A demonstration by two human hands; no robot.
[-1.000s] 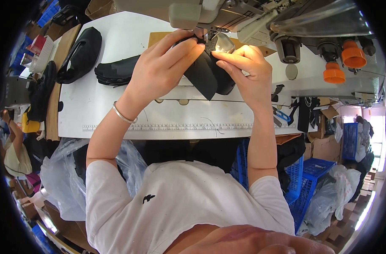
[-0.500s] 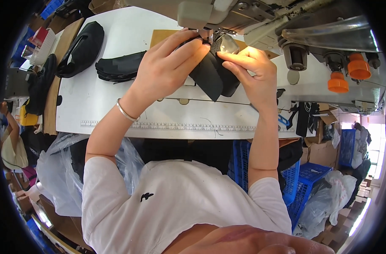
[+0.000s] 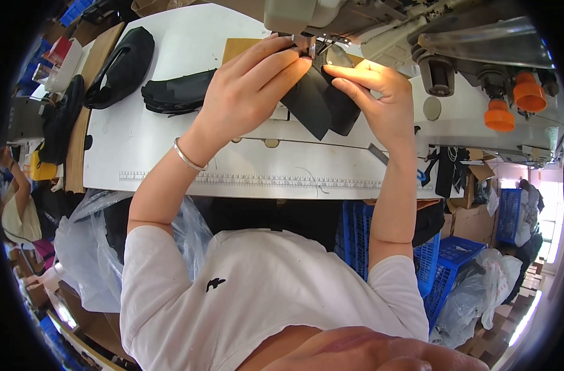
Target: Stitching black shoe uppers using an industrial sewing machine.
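Black fabric pieces lie under the head of a sewing machine, their pointed ends hanging toward me. My left hand, with a silver bangle at its wrist, is closed on the fabric right beside the presser foot. To the right of the needle area, my right hand pinches the fabric's other edge between thumb and forefinger. The fingertips of both hands are close together, and my left fingers partly hide the stitching spot. Left of my left hand rests a stack of black pieces.
A black shoe upper lies at the table's far left. A ruler strip runs along the near edge. Behind my right forearm is a blue-handled tool. Orange thread holders stand at right; blue crates are below.
Both hands and the fabric appear slightly further right and higher, partly because the view has shifted. My right forearm has moved right, uncovering a metal blade on its left. Both grips look unchanged.
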